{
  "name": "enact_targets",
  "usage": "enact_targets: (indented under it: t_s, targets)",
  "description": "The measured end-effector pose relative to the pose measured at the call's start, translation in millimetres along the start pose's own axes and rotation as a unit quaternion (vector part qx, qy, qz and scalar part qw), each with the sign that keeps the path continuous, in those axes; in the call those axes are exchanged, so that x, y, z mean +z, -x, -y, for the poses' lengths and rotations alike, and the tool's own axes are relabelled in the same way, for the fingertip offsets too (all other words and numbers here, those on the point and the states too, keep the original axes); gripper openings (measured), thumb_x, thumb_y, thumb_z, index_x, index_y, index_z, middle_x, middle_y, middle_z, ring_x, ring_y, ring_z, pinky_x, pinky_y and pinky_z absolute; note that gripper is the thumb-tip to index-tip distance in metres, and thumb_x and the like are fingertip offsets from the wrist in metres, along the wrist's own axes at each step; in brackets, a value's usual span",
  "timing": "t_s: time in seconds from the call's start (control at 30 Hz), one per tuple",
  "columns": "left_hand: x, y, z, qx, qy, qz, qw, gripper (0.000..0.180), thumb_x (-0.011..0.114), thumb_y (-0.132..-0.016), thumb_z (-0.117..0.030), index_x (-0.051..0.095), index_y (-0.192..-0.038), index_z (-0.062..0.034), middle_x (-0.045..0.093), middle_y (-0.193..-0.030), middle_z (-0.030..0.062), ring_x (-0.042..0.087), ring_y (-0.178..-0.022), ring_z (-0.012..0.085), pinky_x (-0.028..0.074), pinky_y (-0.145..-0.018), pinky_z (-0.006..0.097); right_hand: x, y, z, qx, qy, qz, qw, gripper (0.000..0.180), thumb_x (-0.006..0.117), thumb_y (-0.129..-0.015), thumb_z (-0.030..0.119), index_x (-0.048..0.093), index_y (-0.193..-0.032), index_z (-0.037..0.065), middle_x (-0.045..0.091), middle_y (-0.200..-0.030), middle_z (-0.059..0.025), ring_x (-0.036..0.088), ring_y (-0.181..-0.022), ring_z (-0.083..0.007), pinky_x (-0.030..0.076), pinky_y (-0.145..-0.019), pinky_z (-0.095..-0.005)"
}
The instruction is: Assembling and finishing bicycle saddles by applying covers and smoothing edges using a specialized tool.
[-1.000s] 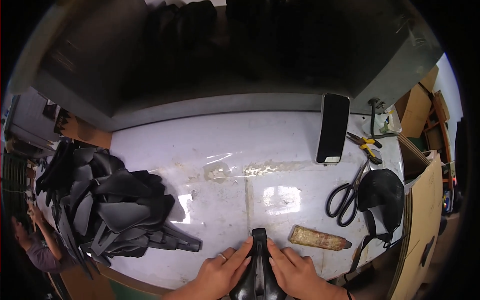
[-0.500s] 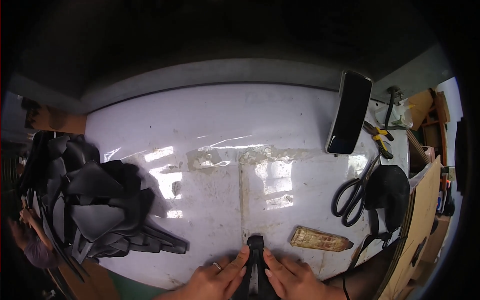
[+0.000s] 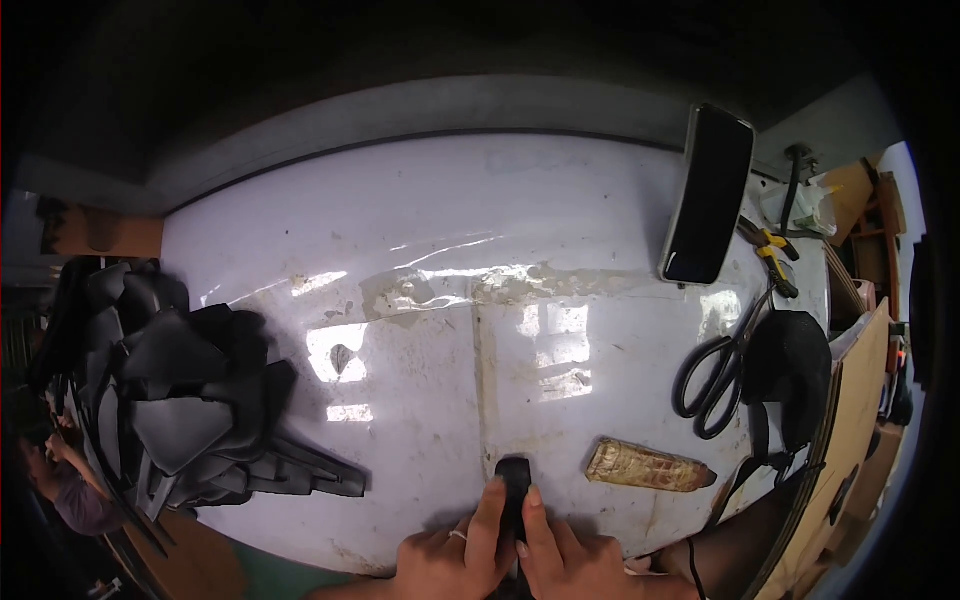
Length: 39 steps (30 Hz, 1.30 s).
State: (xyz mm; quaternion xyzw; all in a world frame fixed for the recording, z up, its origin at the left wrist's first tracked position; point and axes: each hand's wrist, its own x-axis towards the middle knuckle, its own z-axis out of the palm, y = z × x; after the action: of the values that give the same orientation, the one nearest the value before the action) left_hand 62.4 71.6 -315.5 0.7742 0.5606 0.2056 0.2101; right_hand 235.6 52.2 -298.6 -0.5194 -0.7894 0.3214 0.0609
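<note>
Near the front edge of the white worktable, both my hands grip a narrow black leather-like piece [image 3: 514, 468]. Its rounded end points away from me, and its near part is hidden under my hands. My left hand [image 3: 445, 560], with a ring on one finger, presses the piece from its left side, fingertips on top. From the other side my right hand [image 3: 575, 562] pinches it, its fingers close to those of the left. Just right of my hands lies a tan, worn, tape-wrapped tool [image 3: 648, 466] with a dark tip.
A heap of black leather-like pieces [image 3: 185, 430] covers the left side. To the right are black-handled scissors [image 3: 712, 390], yellow-handled pliers [image 3: 775, 265], a propped phone [image 3: 710, 195] and a black curved item [image 3: 788, 370]. Cardboard [image 3: 850, 400] borders that side. Another person [image 3: 85, 490] is at far left.
My hands have drawn closer together. The piece's two sides, parted by a gap before, are now brought together under my fingers. The view has shifted slightly.
</note>
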Motion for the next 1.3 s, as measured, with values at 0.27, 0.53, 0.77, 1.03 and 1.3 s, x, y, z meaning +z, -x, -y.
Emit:
enact_targets:
  t_s: [0.27,0.53,0.77,1.03,1.3]
  targets:
    - [-13.6,-4.6,-9.7,-0.011,-0.050,0.150,0.987,0.066,0.073,-0.084,-0.012,0.052,-0.145,0.0033,0.063,-0.063,0.0075,0.057,-0.042,0.0203,0.047,-0.041,0.036,-10.6,0.4,-9.2,-0.020,-0.042,0.081,0.996,0.068,0.063,-0.094,0.015,0.035,-0.151,-0.010,0.063,-0.101,-0.0248,0.065,-0.064,-0.0360,0.054,-0.053,-0.0430]
    - [6.7,-14.2,-10.7,-0.013,-0.054,0.062,0.997,0.078,0.069,-0.078,-0.014,0.046,-0.150,0.0030,0.058,-0.055,0.0047,0.059,-0.043,0.0215,0.049,-0.041,0.036,-69.3,58.4,-3.2,-0.023,-0.121,0.086,0.989,0.047,0.081,-0.082,0.014,0.071,-0.129,0.017,0.049,-0.146,-0.0235,0.057,-0.128,-0.0386,0.053,-0.101,-0.0448]
    - [15.9,-8.5,-6.3,-0.029,-0.072,0.061,0.995,0.074,0.068,-0.078,-0.013,0.048,-0.148,0.0038,0.059,-0.054,0.0071,0.060,-0.042,0.0225,0.049,-0.041,0.038,-16.5,36.2,-49.4,-0.294,-0.113,-0.070,0.947,0.032,0.087,-0.072,0.025,0.076,-0.099,0.011,0.049,-0.144,-0.0253,0.058,-0.125,-0.0450,0.055,-0.095,-0.0475]
    - [11.0,-9.1,-7.9,-0.026,-0.051,0.051,0.997,0.068,0.066,-0.083,-0.014,0.048,-0.146,0.0059,0.060,-0.053,0.0118,0.060,-0.042,0.0280,0.050,-0.042,0.040,-41.4,45.5,-41.4,-0.369,-0.171,0.216,0.888,0.044,0.082,-0.084,0.029,0.071,-0.123,0.011,0.034,-0.160,-0.0213,0.038,-0.146,-0.0422,0.033,-0.116,-0.0598]
    - [13.5,-8.2,-8.3,-0.029,-0.044,0.062,0.997,0.069,0.066,-0.085,-0.015,0.047,-0.147,0.0059,0.062,-0.056,0.0118,0.062,-0.043,0.0280,0.051,-0.043,0.041,-10.0,94.1,-32.8,-0.098,-0.159,0.014,0.982,0.090,0.085,-0.080,0.028,0.040,-0.157,0.011,0.024,-0.162,-0.0298,0.032,-0.148,-0.0491,0.041,-0.113,-0.0527]
